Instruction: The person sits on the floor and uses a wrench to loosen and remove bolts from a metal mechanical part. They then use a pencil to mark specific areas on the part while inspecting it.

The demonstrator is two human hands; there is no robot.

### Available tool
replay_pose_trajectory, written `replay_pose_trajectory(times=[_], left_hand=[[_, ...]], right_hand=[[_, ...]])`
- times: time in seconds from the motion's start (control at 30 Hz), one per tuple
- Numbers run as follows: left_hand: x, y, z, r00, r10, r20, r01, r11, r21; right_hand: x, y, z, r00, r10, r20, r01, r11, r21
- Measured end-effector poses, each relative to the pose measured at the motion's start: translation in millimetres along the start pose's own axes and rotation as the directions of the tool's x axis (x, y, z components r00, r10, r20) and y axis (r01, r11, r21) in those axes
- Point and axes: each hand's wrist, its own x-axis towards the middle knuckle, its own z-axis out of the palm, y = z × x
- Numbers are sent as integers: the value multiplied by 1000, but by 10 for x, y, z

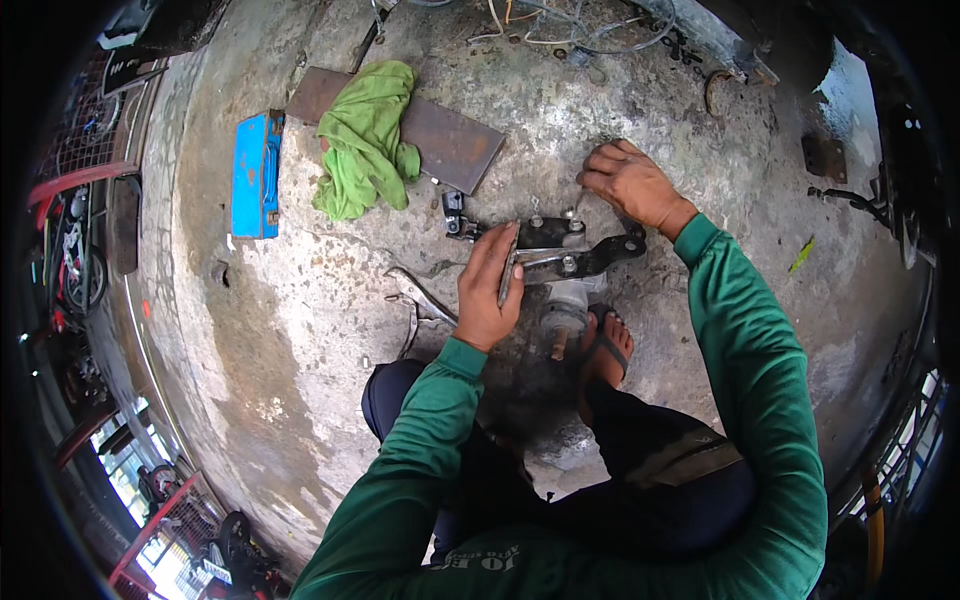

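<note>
My left hand [488, 295] closes around a slim metal tool [508, 265] beside a black metal bracket assembly [548, 237] with bolts, on a silver cylindrical mount [566, 310]. My right hand [632, 183] is curled just above the assembly's right end; whatever its fingertips hold is hidden. Locking pliers [418, 298] lie on the concrete to the left of the assembly. A small black fitting [452, 212] sits at the assembly's upper left.
A green rag [360, 130] lies over a rusty steel plate [455, 150]. A blue metal case [250, 175] sits left. Loose wires [570, 30] lie at the top. My sandaled foot [607, 345] rests by the mount. Motorcycles [85, 270] stand along the left edge.
</note>
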Motion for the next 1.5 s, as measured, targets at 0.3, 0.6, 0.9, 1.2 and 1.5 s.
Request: replay_pose_trajectory(times=[0.3, 0.6, 0.9, 1.2, 1.5], left_hand=[[18, -6, -21, 1000, 9, 2, -9, 1000, -30], [11, -46, -34, 1000, 15, 4, -14, 1000, -27], [30, -27, -27, 1000, 11, 1, -11, 999, -39], [-27, -113, -28, 1000, -9, -25, 9, 1000, 12], [-147, -115, -81, 999, 10, 48, -9, 1000, -19]], right_hand=[[95, -295, -447, 930, 62, 362, -145, 967, 207], [299, -450, -534, 848, 87, 523, -262, 926, 271], [169, -150, -176, 880, -44, 473, -208, 859, 468], [-378, -223, -513, 820, 416, -392, -224, 865, 448], [695, -68, 112, 985, 92, -145, -52, 964, 260]])
